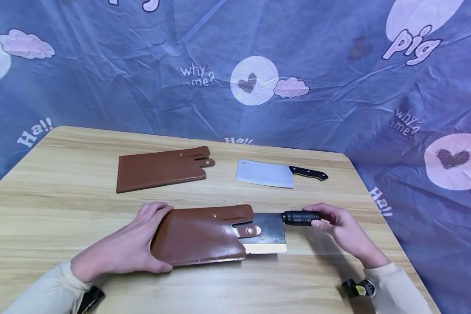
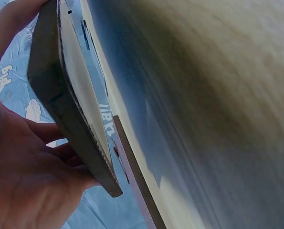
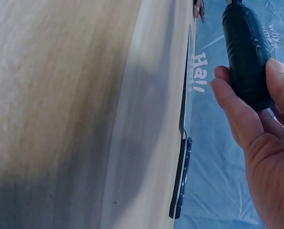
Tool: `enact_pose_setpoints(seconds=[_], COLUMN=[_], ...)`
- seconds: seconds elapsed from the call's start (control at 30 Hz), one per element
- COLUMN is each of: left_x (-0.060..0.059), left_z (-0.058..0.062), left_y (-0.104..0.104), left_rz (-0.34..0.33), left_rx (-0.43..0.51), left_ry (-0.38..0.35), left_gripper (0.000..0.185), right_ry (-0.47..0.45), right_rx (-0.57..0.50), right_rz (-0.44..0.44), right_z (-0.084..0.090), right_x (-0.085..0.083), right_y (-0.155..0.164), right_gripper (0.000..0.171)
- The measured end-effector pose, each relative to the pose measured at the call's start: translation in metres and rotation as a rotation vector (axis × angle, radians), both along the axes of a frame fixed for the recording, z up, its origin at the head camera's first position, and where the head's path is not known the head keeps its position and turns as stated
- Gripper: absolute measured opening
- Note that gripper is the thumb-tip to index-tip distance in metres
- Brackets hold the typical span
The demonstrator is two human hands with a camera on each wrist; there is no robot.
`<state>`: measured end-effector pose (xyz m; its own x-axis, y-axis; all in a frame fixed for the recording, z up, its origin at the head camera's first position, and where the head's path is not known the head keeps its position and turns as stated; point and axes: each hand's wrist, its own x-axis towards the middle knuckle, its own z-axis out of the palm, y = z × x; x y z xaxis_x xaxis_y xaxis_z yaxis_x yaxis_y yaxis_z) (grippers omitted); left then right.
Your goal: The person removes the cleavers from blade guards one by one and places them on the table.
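A brown leather knife sheath (image 1: 200,240) is gripped across its closed end by my left hand (image 1: 135,244), thumb at the near edge and fingers at the far edge. Out of its right end sticks part of a cleaver (image 1: 268,229) with a dark blade and bright cutting edge; the rest of the blade is hidden inside. My right hand (image 1: 341,226) pinches the end of the cleaver's black ribbed handle (image 3: 247,57) between thumb and fingers. The sheath's snap strap (image 1: 250,231) lies loose over the blade. In the left wrist view the sheath (image 2: 70,105) is held above the tabletop.
Behind the hands, a second brown sheath (image 1: 161,170) lies flat at the left. A silver cleaver (image 1: 264,173) with a black riveted handle lies to its right. The wooden table (image 1: 63,196) ends at a blue printed cloth (image 1: 141,87) behind and to the right.
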<state>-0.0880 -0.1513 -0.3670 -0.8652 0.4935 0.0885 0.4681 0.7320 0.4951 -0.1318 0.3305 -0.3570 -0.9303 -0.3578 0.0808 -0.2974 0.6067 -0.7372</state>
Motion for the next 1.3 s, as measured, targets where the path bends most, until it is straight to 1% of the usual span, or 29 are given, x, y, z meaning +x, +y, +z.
enact_pose_setpoints(seconds=[0.13,0.33,0.57,0.77,0.97,1.3], left_x=[0.000,-0.001,-0.001,0.000,-0.001,-0.001], left_z=[0.000,-0.001,-0.001,0.000,0.000,0.000], left_y=[-0.002,-0.004,-0.006,-0.007,-0.009,-0.011], left_rz=[0.005,0.001,-0.005,-0.004,0.007,0.016], left_rx=[-0.013,-0.002,0.006,0.005,0.004,0.011], left_ry=[-0.008,0.003,0.003,0.004,-0.002,-0.015], left_gripper=[0.115,0.114,0.115,0.115,0.115,0.117], right_ry=[-0.001,0.017,-0.008,-0.011,-0.023,-0.016], right_rx=[-0.012,-0.024,-0.034,-0.049,-0.072,-0.107], right_rz=[-0.017,-0.040,-0.068,-0.075,-0.107,-0.139], right_z=[0.000,0.003,0.003,0.004,0.005,0.004], right_x=[0.002,0.005,0.005,0.006,0.007,0.008], right_y=[0.000,-0.003,-0.003,-0.001,0.002,0.005], right_gripper=[0.030,0.029,0.027,0.028,0.028,0.031])
